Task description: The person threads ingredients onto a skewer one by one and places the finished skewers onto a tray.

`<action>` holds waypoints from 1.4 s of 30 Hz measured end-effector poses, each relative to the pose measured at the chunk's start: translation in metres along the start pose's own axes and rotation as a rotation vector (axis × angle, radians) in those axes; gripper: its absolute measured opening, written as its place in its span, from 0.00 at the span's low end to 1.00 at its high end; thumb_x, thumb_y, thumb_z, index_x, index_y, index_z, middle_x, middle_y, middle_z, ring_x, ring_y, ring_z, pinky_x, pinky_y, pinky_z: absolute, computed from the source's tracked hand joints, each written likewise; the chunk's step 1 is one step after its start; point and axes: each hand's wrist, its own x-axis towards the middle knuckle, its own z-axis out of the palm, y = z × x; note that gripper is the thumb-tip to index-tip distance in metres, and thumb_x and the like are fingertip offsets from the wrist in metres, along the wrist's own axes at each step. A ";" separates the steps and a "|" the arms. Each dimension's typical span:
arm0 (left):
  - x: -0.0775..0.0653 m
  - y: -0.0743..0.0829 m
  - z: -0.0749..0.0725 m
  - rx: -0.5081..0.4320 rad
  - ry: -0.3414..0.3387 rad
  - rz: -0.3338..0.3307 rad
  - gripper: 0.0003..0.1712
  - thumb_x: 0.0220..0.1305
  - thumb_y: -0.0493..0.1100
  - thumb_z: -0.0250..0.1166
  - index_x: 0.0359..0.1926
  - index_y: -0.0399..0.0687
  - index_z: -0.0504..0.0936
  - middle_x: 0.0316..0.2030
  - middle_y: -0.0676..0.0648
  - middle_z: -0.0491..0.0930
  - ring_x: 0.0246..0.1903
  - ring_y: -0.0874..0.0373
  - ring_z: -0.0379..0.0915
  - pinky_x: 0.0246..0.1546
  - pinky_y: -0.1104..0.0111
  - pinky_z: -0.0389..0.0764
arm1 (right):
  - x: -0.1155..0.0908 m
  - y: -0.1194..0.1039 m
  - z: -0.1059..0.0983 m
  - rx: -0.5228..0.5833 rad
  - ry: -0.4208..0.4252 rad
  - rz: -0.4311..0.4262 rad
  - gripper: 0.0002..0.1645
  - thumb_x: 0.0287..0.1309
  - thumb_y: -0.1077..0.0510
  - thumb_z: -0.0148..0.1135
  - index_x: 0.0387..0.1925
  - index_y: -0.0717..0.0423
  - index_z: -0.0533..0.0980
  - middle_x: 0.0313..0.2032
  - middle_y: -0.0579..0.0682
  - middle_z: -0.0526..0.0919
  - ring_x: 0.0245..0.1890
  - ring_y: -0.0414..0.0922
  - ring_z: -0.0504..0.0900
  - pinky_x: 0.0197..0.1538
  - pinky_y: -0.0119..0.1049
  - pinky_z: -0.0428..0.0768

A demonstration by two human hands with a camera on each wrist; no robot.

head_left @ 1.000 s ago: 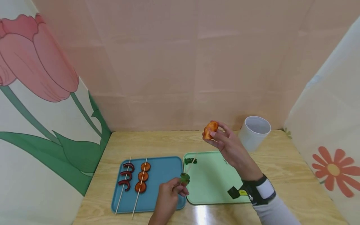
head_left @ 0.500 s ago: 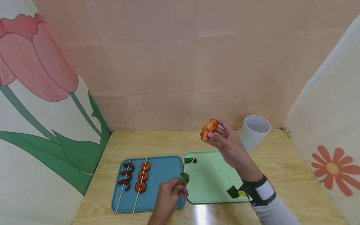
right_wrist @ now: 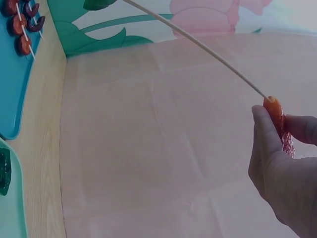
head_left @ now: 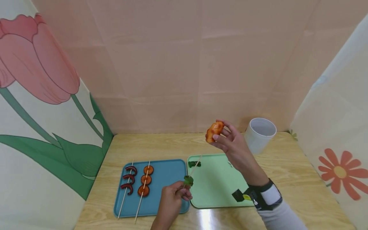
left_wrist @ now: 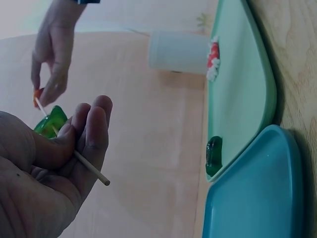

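Observation:
My left hand (head_left: 172, 196) pinches a thin wooden skewer (head_left: 197, 165) near its lower end, where the blunt end pokes out past the fingers in the left wrist view. Threaded on it, just above the fingers, is a glossy green pepper-like piece (head_left: 188, 180). My right hand (head_left: 235, 147) holds an orange-brown, glazed food piece (head_left: 215, 130) between thumb and fingers, raised above the table's back edge. In the right wrist view the skewer's far tip meets the upper end of this orange piece (right_wrist: 273, 106). How deep the tip sits is hidden.
A blue tray (head_left: 169, 169) bears two loaded skewers, one with dark red curls (head_left: 129, 179), one with round brown slices (head_left: 146, 180). Beside it, a light green tray (head_left: 212, 185) carries a dark green piece (head_left: 195, 164) and a red-and-white piece (left_wrist: 213, 59). A white cup (head_left: 258, 137) stands behind.
My right hand has risen slightly and turned the orange piece, so more of its long side shows. The left hand and its skewer stay nearly in place.

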 end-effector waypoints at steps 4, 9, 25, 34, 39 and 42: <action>0.000 -0.001 0.000 -0.006 0.000 -0.004 0.11 0.69 0.26 0.58 0.40 0.37 0.86 0.30 0.37 0.87 0.28 0.60 0.86 0.31 0.70 0.89 | 0.000 0.000 0.000 0.010 0.005 0.011 0.39 0.70 0.62 0.62 0.76 0.53 0.55 0.60 0.49 0.75 0.55 0.42 0.83 0.56 0.34 0.86; 0.000 -0.001 0.000 0.000 0.000 0.003 0.10 0.70 0.26 0.58 0.40 0.37 0.86 0.30 0.39 0.88 0.28 0.60 0.86 0.30 0.71 0.89 | 0.000 0.001 0.000 0.018 0.016 0.020 0.38 0.71 0.61 0.62 0.75 0.51 0.57 0.60 0.49 0.76 0.54 0.42 0.84 0.56 0.34 0.86; -0.001 -0.001 0.000 0.039 0.004 0.031 0.09 0.69 0.27 0.59 0.38 0.37 0.86 0.28 0.41 0.88 0.27 0.62 0.86 0.30 0.72 0.88 | 0.000 0.004 -0.001 0.045 0.026 0.017 0.39 0.71 0.61 0.62 0.76 0.53 0.55 0.60 0.49 0.76 0.55 0.41 0.84 0.56 0.34 0.86; -0.001 0.004 0.001 0.045 0.012 0.030 0.09 0.69 0.27 0.59 0.37 0.37 0.85 0.27 0.42 0.87 0.27 0.62 0.85 0.29 0.72 0.88 | -0.002 0.005 0.003 0.045 0.016 -0.024 0.35 0.70 0.65 0.62 0.72 0.51 0.59 0.60 0.51 0.75 0.55 0.42 0.84 0.56 0.35 0.86; 0.000 0.006 0.002 0.034 0.010 0.021 0.08 0.70 0.28 0.60 0.38 0.37 0.85 0.28 0.42 0.87 0.28 0.61 0.86 0.29 0.72 0.88 | -0.006 0.006 0.005 -0.052 -0.032 -0.068 0.34 0.68 0.66 0.64 0.70 0.50 0.62 0.61 0.51 0.75 0.55 0.40 0.84 0.56 0.33 0.86; 0.000 0.006 0.002 0.031 0.012 0.026 0.07 0.70 0.29 0.61 0.38 0.37 0.86 0.28 0.41 0.87 0.28 0.60 0.86 0.29 0.72 0.88 | -0.006 0.006 0.005 -0.100 -0.063 -0.083 0.31 0.68 0.66 0.64 0.68 0.54 0.64 0.57 0.50 0.78 0.53 0.40 0.85 0.55 0.32 0.86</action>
